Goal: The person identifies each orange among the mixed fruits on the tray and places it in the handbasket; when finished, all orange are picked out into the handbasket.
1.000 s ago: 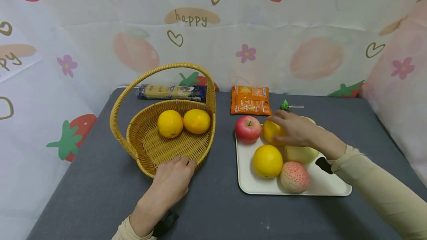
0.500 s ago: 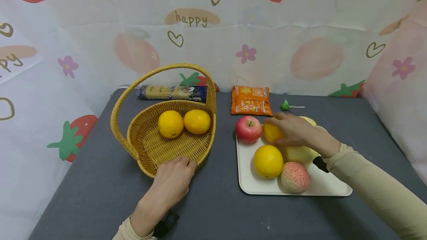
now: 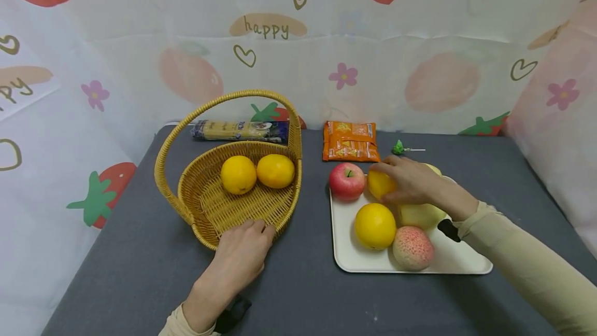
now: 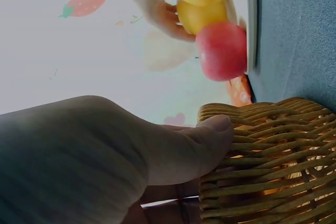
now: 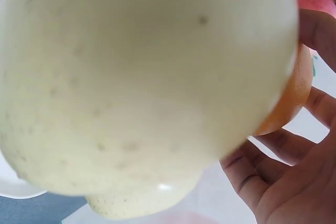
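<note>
My left hand (image 3: 244, 248) grips the near rim of a yellow wicker basket (image 3: 219, 211); in the left wrist view its thumb (image 4: 202, 145) lies on the outer wall. Inside the basket sit an orange (image 3: 239, 174) and a yellow, lemon-like fruit (image 3: 275, 170). Over a white tray (image 3: 347, 261), my right hand (image 3: 412, 180) holds an orange (image 3: 380, 184) at its back left, fingers and thumb around it. In the right wrist view a pale pear (image 5: 147, 77) hides part of that orange (image 5: 294, 95).
A red apple (image 3: 347, 181) sits at the tray's back-left corner. Another orange (image 3: 375, 226) and a speckled peach (image 3: 413, 248) lie at its front. Behind are an orange snack packet (image 3: 351, 141), a green lollipop (image 3: 398, 147) and a noodle pack (image 3: 240, 130).
My right hand has closed its fingers and thumb around the orange on the tray, shifting slightly left. The left hand stays on the basket rim.
</note>
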The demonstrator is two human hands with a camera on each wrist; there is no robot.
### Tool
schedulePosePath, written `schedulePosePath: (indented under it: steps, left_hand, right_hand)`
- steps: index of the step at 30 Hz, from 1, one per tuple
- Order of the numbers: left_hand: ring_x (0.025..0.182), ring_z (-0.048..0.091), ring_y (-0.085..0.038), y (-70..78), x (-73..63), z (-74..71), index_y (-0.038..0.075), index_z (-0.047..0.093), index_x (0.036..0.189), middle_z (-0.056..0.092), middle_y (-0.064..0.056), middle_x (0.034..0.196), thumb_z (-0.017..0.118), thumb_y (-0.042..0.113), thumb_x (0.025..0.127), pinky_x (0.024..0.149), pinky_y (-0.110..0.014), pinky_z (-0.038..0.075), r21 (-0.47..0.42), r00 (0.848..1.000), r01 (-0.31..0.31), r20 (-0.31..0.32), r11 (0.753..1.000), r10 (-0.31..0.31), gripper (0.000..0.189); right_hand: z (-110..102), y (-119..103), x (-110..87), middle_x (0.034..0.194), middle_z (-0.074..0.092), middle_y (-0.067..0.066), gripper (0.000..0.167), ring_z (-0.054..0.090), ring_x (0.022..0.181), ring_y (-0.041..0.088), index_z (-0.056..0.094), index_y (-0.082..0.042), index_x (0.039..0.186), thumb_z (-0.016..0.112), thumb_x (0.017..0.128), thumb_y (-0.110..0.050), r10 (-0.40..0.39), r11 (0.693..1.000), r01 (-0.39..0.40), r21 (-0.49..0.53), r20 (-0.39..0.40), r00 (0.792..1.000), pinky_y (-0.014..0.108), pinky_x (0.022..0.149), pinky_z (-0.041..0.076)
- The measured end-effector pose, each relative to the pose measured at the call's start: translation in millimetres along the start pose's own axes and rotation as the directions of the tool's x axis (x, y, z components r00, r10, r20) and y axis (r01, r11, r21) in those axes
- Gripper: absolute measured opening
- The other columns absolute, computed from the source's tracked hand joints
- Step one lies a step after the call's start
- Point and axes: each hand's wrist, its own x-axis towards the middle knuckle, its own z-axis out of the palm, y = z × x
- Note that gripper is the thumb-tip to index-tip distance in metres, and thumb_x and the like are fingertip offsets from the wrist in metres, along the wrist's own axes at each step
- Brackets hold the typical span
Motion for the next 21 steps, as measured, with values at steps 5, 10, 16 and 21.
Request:
schedulePosePath:
  steps: [5,10,16,21]
  left_hand:
    - [0.058,0.053,-0.016,0.2,-0.2,-0.9,0.012,0.066,0.079,0.056,-0.002,0.067,0.072,0.002,0.083,0.047,-0.028,0.04,0.003,1.0,0.002,0.005,1.0,-0.002,0.012]
    - [0.058,0.054,-0.016,0.1,-0.3,-0.7,0.012,0.066,0.078,0.056,-0.003,0.068,0.071,0.001,0.082,0.047,-0.029,0.041,0.002,1.0,0.001,0.001,1.0,-0.001,0.013]
    - [0.058,0.054,-0.016,0.2,-0.1,-0.3,0.012,0.065,0.077,0.056,-0.003,0.067,0.072,0.001,0.082,0.047,-0.029,0.041,0.004,1.0,-0.001,-0.006,1.0,0.002,0.013]
    - [0.058,0.053,-0.016,0.6,-0.1,-0.4,0.012,0.066,0.078,0.055,-0.003,0.067,0.072,0.002,0.083,0.046,-0.029,0.04,0.004,1.0,-0.006,-0.01,1.0,0.006,0.013]
  right_hand:
    - [-8.9,-1.1,-3.0,0.127,0.058,0.019,0.062,0.06,0.107,0.038,0.056,-0.014,0.135,0.076,0.078,-0.028,0.007,1.0,-0.007,-0.003,-0.036,0.999,0.054,0.081,0.053]
    - [-17.2,-1.4,-5.0,0.127,0.058,0.018,0.064,0.06,0.104,0.037,0.055,-0.014,0.136,0.077,0.078,-0.029,0.012,1.0,-0.012,-0.001,-0.092,0.996,0.051,0.079,0.053]
    - [-25.3,-3.6,-5.4,0.129,0.056,0.019,0.063,0.059,0.106,0.037,0.054,-0.015,0.136,0.076,0.079,-0.031,0.003,1.0,-0.005,-0.015,-0.153,0.988,0.05,0.077,0.053]
    - [-32.8,-10.9,-5.5,0.133,0.054,0.014,0.063,0.057,0.11,0.032,0.052,-0.019,0.138,0.075,0.081,-0.035,0.0,1.0,-0.003,-0.014,-0.198,0.98,0.048,0.073,0.053]
